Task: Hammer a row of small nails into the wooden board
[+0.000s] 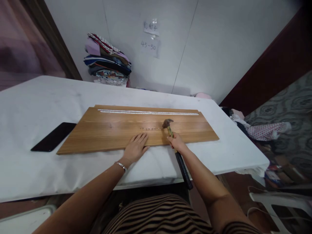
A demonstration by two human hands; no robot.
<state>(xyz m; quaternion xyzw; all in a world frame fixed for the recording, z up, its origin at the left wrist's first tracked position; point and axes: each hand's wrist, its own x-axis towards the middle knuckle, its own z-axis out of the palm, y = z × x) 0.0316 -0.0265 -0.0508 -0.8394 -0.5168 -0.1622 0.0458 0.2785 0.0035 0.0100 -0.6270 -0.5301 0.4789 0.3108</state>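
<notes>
My right hand (176, 142) grips a claw hammer (182, 167) partway up its handle, the black grip trailing below toward me. The hammer's metal head is over the wooden board (119, 125), at the right end of a short row of nails (149, 128); whether it touches a nail I cannot tell. Flat on the board's near edge lies my left hand (136, 147), fingers stretched out just below the row, a silver bracelet on its wrist. Two thin white strips (148, 112) run along the far side of the board.
A black flat device (54, 137) lies left of the board on the white-covered table (80, 177). Folded clothes (108, 61) are stacked by the wall, under paper notes (149, 45). White chairs (280, 204) stand at the lower corners.
</notes>
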